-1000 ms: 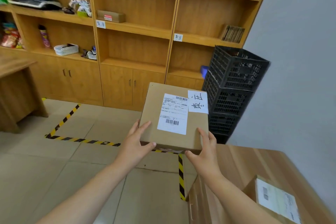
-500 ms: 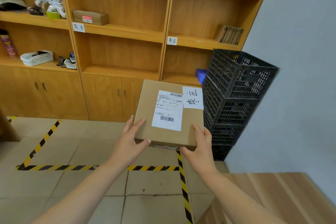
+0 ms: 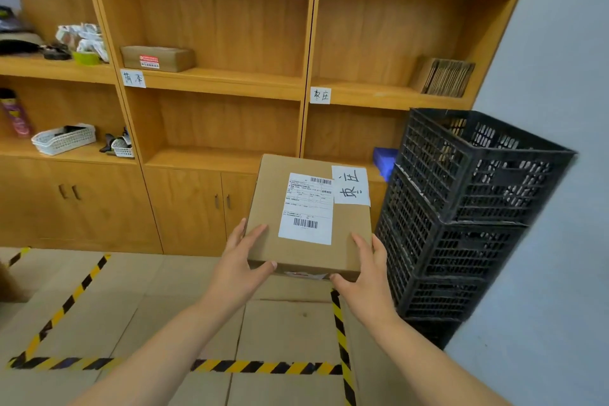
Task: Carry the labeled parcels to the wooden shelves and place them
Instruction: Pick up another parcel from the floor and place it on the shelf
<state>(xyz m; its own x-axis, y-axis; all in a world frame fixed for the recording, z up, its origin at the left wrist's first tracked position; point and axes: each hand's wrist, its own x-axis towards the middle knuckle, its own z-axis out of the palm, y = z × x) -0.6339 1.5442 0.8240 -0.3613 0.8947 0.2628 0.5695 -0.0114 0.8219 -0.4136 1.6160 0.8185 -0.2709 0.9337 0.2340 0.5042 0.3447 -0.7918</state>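
Observation:
A brown cardboard parcel (image 3: 267,208) with a white shipping label and a handwritten white tag is held in the air in front of the wooden shelves (image 3: 217,82). My left hand (image 3: 239,269) grips its near left corner. Its near right corner is held by my right hand (image 3: 365,280). The parcel hangs in front of the low cabinet doors, below the shelf edge with a handwritten tag (image 3: 320,95). Another flat brown box (image 3: 158,58) lies on the middle shelf above a second handwritten tag (image 3: 132,78).
A stack of black plastic crates (image 3: 461,208) stands close on the right, against the grey wall. Yellow-black tape (image 3: 250,366) marks the tiled floor. White baskets (image 3: 64,138) and small clutter fill the left shelves. A blue object (image 3: 384,158) lies on the low right shelf.
I have come closer to the shelves with the parcel in both hands. The wooden table and the second parcel at the lower right have dropped out of view.

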